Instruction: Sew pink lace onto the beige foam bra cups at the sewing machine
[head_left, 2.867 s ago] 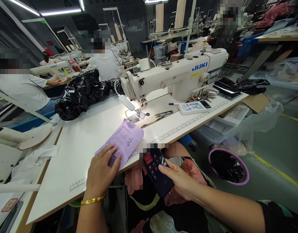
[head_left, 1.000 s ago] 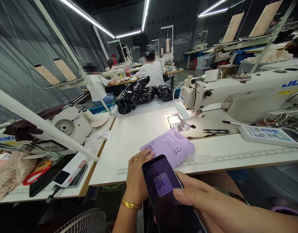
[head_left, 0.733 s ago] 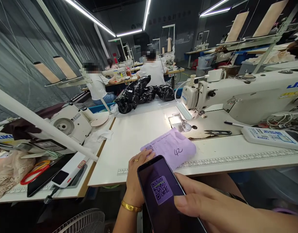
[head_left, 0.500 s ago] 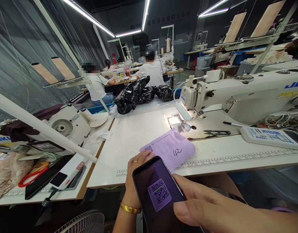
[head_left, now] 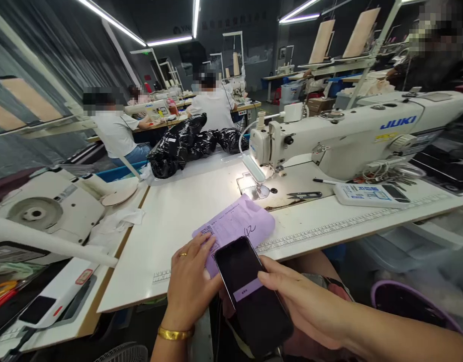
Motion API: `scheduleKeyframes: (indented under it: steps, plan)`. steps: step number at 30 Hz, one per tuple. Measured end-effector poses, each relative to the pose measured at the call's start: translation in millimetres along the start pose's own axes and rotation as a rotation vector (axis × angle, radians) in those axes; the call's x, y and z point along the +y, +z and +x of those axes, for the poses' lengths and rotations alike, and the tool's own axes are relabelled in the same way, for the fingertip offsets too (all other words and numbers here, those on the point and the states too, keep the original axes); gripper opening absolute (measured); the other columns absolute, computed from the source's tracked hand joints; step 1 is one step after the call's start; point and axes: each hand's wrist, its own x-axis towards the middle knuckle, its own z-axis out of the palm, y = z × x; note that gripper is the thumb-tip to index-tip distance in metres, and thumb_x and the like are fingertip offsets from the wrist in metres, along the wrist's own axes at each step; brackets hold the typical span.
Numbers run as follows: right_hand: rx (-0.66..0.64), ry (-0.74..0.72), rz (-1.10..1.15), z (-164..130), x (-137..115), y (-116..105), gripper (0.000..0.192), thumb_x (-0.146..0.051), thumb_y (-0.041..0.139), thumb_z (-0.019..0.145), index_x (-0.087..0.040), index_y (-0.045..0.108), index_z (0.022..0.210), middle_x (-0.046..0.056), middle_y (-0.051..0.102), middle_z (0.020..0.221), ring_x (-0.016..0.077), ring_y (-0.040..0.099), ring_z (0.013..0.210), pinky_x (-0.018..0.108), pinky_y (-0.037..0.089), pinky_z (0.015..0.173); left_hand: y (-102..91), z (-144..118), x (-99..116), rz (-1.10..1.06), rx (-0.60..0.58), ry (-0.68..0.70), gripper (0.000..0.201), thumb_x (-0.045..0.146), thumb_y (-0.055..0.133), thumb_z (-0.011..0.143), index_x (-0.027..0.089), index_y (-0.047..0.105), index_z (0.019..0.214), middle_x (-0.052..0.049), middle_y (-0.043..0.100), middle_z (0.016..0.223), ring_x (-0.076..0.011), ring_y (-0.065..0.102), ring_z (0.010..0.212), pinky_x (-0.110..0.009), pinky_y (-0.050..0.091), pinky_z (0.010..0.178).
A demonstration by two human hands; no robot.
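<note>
From the head camera, the right hand gripped a dark phone, thumb laid across its screen. The left hand lay flat with fingers spread, pressing a lilac paper slip against the white table. The slip reached beyond those fingertips, towards the sewing machine.

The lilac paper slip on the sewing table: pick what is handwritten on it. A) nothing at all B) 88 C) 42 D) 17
C: the lilac paper slip carries a handwritten 42 near its right end, partly behind the top of the phone that the right hand holds, while the left hand rests on the slip's near end.
</note>
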Motion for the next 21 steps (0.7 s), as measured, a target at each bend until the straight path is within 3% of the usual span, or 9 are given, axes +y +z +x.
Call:
scheduleKeyframes:
  steps: [9, 21]
  plan:
    - [0.035, -0.188, 0.087, -5.0, 15.1, -32.9, 0.037, -0.042, 0.058, 0.106, -0.025, 0.067, 0.138, 0.007, 0.067, 0.141, 0.0257, 0.058, 0.135, 0.046, 0.036, 0.121, 3.2, 2.8, -8.2, 0.109, -0.021, 0.000, 0.058, 0.060, 0.057, 0.095, 0.026, 0.056, 0.143, -0.010, 0.060, 0.152, -0.0374, 0.056, 0.137, -0.059, 0.043, 0.106]
    - [0.109, -0.179, 0.134, -11.1, 15.7, -43.5, 0.038, -0.042, 0.069, 0.099, -0.023, 0.068, 0.132, 0.007, 0.075, 0.124, 0.0252, 0.068, 0.117, 0.042, 0.046, 0.107, 4.6, 4.6, -14.4, 0.130, -0.028, 0.003, 0.062, 0.065, 0.051, 0.096, 0.025, 0.057, 0.143, -0.012, 0.060, 0.151, -0.0392, 0.056, 0.136, -0.058, 0.042, 0.107]
